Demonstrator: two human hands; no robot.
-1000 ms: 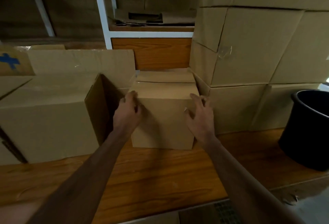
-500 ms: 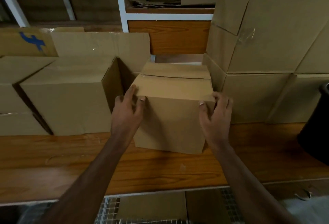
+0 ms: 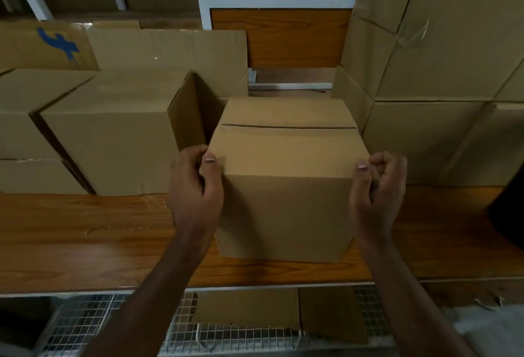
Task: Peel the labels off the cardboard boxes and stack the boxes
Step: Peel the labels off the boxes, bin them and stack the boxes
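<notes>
A plain closed cardboard box (image 3: 286,186) stands on the wooden shelf (image 3: 85,237) in the middle of the view. My left hand (image 3: 195,189) grips its near upper left corner, thumb on the front edge and fingers curled round the side. My right hand (image 3: 377,189) grips the near upper right corner the same way. No label shows on the faces I can see. To the left stand more cardboard boxes (image 3: 113,135), one marked with blue (image 3: 58,43). A tall stack of boxes (image 3: 442,53) rises at the right.
A black bin (image 3: 507,214) sits at the right edge of the shelf. Behind the box is a white shelf frame (image 3: 280,2) with a wooden panel. Below the shelf edge lies a wire mesh rack (image 3: 93,325) with flat cardboard pieces (image 3: 249,308).
The box has come forward toward the shelf's front edge, away from the stacks. Both hands have shifted from flat on its sides to gripping the near top corners.
</notes>
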